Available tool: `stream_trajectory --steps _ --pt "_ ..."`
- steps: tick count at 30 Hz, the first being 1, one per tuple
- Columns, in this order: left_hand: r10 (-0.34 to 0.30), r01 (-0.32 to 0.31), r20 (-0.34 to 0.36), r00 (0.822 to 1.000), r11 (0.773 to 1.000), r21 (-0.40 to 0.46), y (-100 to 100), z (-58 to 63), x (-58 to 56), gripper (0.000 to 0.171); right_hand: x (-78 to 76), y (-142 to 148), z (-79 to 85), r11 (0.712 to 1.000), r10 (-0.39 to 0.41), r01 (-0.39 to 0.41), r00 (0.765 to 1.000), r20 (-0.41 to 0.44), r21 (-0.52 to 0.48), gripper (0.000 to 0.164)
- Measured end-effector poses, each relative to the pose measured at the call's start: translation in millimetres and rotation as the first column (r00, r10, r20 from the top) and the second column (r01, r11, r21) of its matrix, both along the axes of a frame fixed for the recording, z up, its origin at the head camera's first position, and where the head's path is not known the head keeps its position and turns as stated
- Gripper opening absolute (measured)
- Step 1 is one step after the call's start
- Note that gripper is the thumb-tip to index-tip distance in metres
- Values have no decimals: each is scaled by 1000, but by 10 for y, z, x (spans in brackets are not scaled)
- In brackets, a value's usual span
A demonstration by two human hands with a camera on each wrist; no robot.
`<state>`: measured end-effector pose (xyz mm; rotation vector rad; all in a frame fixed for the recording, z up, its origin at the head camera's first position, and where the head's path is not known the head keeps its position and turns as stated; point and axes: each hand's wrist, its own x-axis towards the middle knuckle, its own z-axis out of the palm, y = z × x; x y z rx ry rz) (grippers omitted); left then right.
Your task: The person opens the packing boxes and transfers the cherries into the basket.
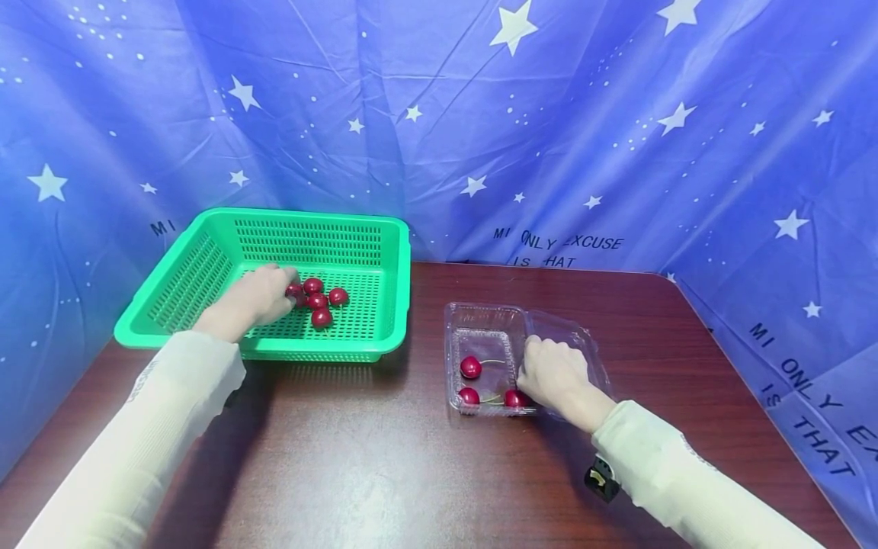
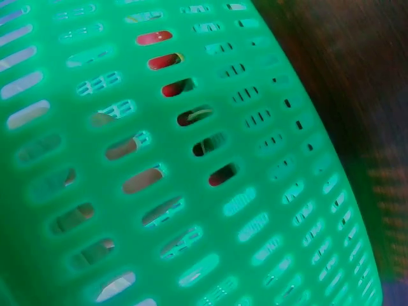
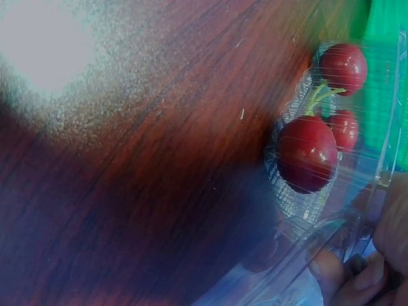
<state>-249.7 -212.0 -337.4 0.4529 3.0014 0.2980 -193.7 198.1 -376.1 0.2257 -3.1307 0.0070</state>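
Note:
My left hand reaches over the near rim into a green plastic basket. Its fingertips are curled at a red cherry, partly covering it, beside several other cherries on the basket floor. In the left wrist view the slotted basket wall hides most of the hand. At the right, my right hand grips the hinge-side edge of a clear plastic clamshell box, fingers curled over it. Three cherries with green stems lie in the box, and its lid is folded open to the right.
Both containers stand on a dark reddish-brown wooden table, the basket at the back left. A blue curtain with white stars hangs behind the table and along its sides. A black wrist device shows under the right sleeve.

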Motion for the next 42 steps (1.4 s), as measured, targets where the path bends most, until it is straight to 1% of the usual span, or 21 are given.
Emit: stream_trajectory --steps 4,8,11,18,26,31,36,39,42 --pt "5 -5 7 1000 1000 -8 3 11 -13 30 6 -1 -2 1000 3 -3 1000 -3 1 14" --pt "-12 11 -29 1000 999 -33 -8 26 -20 28 9 -2 -2 1000 5 -5 1000 -5 0 14" --pt "-9 7 -43 999 999 -42 -12 36 -25 29 9 -2 0 1000 5 -5 1000 -5 -1 14" --pt "31 -31 -12 999 999 7 13 60 -35 38 5 -3 1 1000 7 -7 1000 -3 5 14" --pt "50 -50 5 999 997 54 105 104 -24 38 8 4 6 1000 9 -9 1000 -5 6 14" --pt "66 -67 14 998 994 83 186 129 -44 41 1 13 5 1000 10 -10 1000 -4 5 14" --pt "86 -83 -15 996 990 115 257 181 -63 45 4 9 0 1000 13 -13 1000 -8 0 14" --pt "86 -80 -36 996 989 128 312 209 -70 48 4 4 3 1000 11 -11 1000 -14 1 14" --pt "85 -78 -42 996 988 136 366 235 -71 50 4 -2 8 1000 10 -10 1000 -17 0 14"
